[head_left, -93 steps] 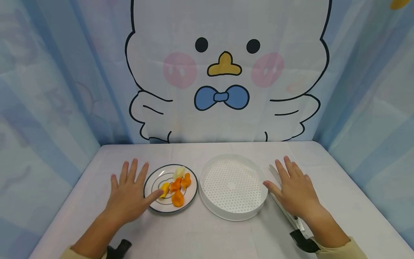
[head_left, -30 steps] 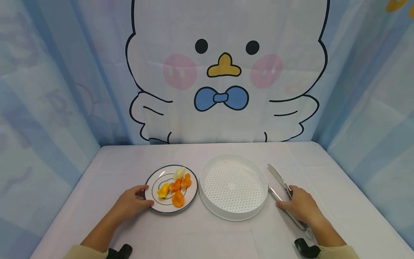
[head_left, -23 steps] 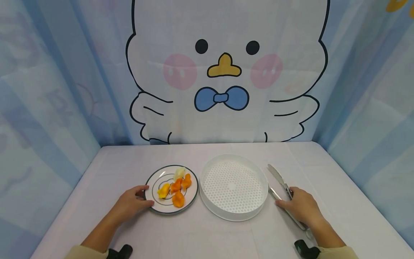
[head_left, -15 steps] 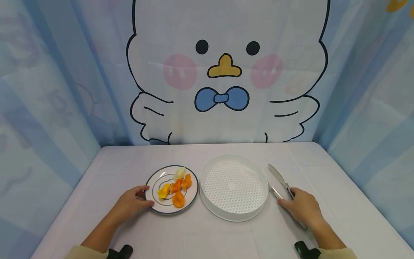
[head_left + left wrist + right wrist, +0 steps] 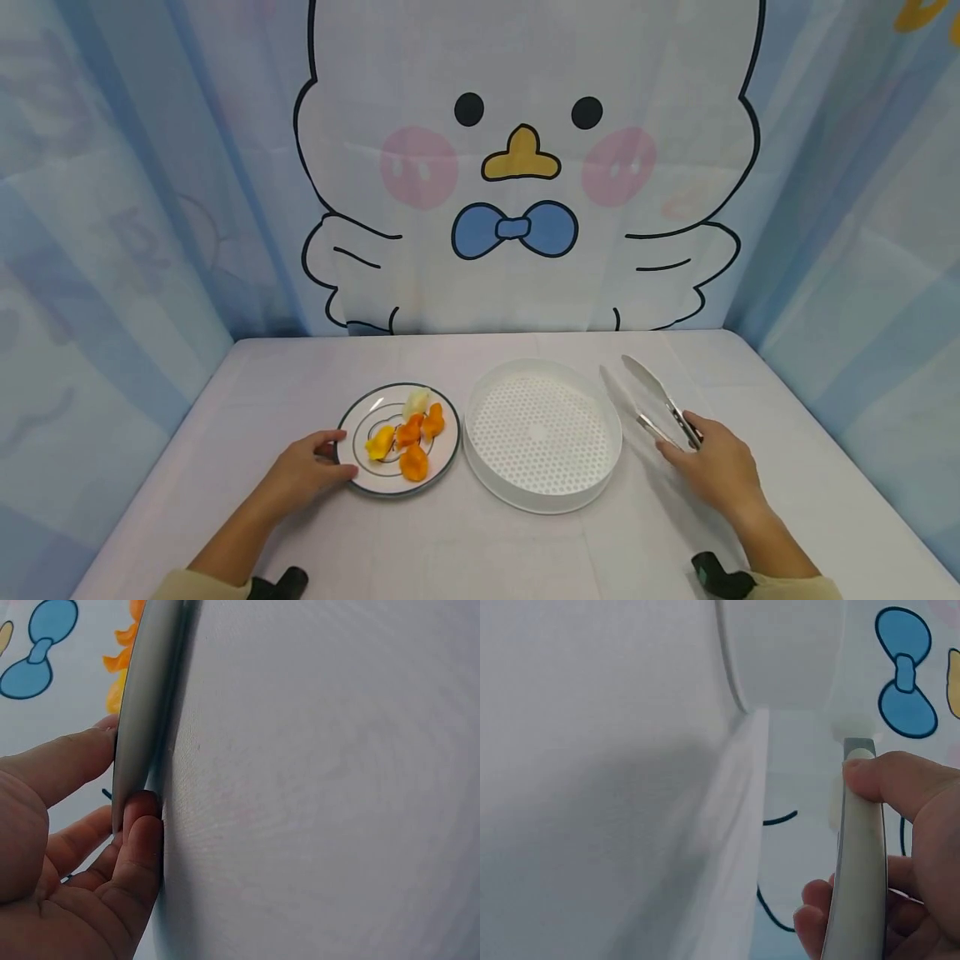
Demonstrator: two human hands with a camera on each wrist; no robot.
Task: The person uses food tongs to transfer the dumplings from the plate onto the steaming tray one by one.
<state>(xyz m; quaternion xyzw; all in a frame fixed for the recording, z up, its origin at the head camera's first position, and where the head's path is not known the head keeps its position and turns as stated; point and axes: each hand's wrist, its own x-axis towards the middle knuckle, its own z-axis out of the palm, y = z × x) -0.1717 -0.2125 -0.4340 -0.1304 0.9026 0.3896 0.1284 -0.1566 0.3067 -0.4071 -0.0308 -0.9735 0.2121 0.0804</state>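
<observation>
My left hand [image 5: 303, 471] pinches the near-left rim of a white plate [image 5: 362, 473] with a dark edge. In the left wrist view the thumb lies on top of the plate [image 5: 146, 705] and fingers sit under it. On the plate are soft-looking orange pieces [image 5: 414, 462], a yellow piece [image 5: 380, 442] and a pale one [image 5: 416, 402]. My right hand [image 5: 716, 462] grips metal tongs [image 5: 651, 383], raised off the table with arms spread and tips pointing away. The right wrist view shows my thumb on the tongs' pale handle [image 5: 859, 862].
A round white tray [image 5: 555, 500] with a perforated bottom and raised rim stands between the plate and the tongs. The white tablecloth [image 5: 480, 550] runs back to a printed curtain [image 5: 517, 292], with curtains at both sides.
My right hand went from spread above the tongs to gripping them, and has lifted them up and slightly away. My left hand went from hovering open to pinching the plate's rim.
</observation>
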